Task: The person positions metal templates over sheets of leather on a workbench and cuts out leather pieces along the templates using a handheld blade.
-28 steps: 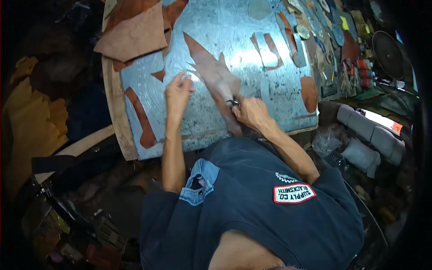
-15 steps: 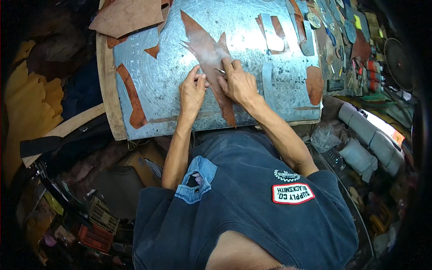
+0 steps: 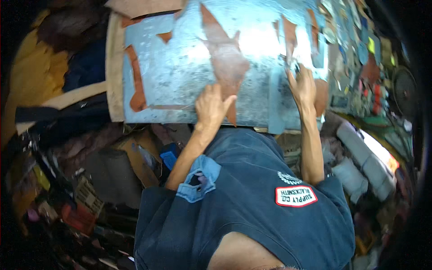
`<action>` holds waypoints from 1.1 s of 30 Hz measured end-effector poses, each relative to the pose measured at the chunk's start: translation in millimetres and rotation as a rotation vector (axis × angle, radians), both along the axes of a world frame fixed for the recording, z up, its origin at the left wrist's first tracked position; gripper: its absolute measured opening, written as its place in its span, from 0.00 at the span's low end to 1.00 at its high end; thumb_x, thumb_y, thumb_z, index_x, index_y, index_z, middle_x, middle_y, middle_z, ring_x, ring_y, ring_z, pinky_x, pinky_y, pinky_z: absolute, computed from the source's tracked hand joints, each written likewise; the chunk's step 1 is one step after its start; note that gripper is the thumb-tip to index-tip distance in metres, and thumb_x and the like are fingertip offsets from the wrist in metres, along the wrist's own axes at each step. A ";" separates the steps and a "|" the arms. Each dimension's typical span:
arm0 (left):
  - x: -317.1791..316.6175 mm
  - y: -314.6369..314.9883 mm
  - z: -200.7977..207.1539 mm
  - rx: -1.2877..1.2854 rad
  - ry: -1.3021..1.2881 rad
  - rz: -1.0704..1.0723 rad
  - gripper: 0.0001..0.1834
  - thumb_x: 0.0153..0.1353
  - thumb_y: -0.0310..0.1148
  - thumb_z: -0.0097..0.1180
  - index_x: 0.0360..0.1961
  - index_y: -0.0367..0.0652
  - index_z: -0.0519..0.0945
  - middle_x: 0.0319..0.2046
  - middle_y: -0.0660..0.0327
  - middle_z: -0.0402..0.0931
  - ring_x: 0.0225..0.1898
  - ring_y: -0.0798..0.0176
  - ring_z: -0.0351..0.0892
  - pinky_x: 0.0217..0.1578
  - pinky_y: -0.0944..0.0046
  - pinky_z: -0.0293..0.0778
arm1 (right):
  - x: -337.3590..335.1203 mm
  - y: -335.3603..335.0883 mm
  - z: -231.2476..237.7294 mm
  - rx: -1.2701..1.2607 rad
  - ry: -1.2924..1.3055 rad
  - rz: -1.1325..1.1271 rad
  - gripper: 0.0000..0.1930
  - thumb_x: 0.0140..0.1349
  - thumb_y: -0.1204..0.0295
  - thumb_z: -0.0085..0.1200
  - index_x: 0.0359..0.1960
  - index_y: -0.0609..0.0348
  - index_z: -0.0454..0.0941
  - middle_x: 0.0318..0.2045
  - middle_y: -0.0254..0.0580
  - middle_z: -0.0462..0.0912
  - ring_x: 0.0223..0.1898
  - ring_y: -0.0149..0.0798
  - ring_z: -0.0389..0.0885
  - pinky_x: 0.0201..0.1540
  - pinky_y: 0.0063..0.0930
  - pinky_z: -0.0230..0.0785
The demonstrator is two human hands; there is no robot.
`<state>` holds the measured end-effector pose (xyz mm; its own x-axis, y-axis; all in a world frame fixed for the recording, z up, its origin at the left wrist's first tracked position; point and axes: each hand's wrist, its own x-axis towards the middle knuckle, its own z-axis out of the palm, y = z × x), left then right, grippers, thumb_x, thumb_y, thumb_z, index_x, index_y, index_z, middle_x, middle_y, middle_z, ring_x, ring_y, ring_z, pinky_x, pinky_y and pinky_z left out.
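From where I stand, the long brown leather piece (image 3: 223,56) reaches away at about one o'clock from the left hand (image 3: 210,108), the nearer one, and lies around ten o'clock from the right hand (image 3: 303,85). Its long axis runs from between eleven and twelve down to between five and six. The left hand rests at its lower end, fingers slightly bent and close together, thumb spread across the narrow tail; I see no grip on anything. The right hand's fingers are curled, something dark at their tips, too blurred to tell what or how firmly held.

The leather is matt and supple-looking, jagged along its sides, with a sharp far point. Beneath it the metal sheet (image 3: 175,74) gleams, scuffed and speckled. At twelve from the right hand lies a brown offcut (image 3: 289,33); at eight, a smooth grey strip (image 3: 275,101). A curved leather strip (image 3: 136,78) sits towards ten from the left hand.
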<state>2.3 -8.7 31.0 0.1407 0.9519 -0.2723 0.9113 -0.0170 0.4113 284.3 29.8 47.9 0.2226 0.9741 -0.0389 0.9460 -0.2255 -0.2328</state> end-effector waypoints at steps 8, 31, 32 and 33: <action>22.4 1.8 -0.8 0.045 -0.105 -0.028 0.23 0.53 0.43 0.68 0.40 0.36 0.78 0.36 0.48 0.77 0.35 0.49 0.81 0.33 0.50 0.78 | -35.3 -161.3 26.7 -0.318 0.041 -0.029 0.35 0.51 0.55 0.69 0.60 0.52 0.71 0.45 0.49 0.72 0.41 0.54 0.79 0.38 0.43 0.75; -21.6 231.0 -19.8 0.269 0.047 -0.804 0.35 0.50 0.45 0.68 0.59 0.42 0.74 0.62 0.55 0.69 0.65 0.49 0.64 0.62 0.47 0.64 | -49.7 -181.3 16.2 -0.114 0.066 -0.220 0.22 0.54 0.69 0.64 0.48 0.61 0.70 0.43 0.53 0.69 0.42 0.60 0.77 0.41 0.48 0.73; -21.3 232.3 -19.5 0.285 0.059 -0.844 0.35 0.49 0.44 0.69 0.58 0.42 0.74 0.60 0.55 0.71 0.63 0.50 0.67 0.62 0.49 0.64 | -49.1 -181.3 16.4 -0.122 0.079 -0.251 0.22 0.54 0.68 0.65 0.47 0.61 0.70 0.41 0.52 0.70 0.42 0.59 0.77 0.41 0.47 0.73; -22.2 231.9 -20.7 0.361 0.036 -0.873 0.36 0.46 0.45 0.70 0.57 0.41 0.75 0.56 0.56 0.75 0.59 0.51 0.71 0.61 0.51 0.64 | -45.7 -181.5 16.4 -0.124 0.080 -0.246 0.22 0.53 0.64 0.67 0.43 0.62 0.71 0.38 0.51 0.74 0.42 0.57 0.78 0.40 0.45 0.72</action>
<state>-19.9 223.2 10.4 0.8408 0.5414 0.0004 0.5281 -0.8203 0.2194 238.6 -151.7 64.3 0.4427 0.8781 -0.1817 0.8392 -0.4771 -0.2611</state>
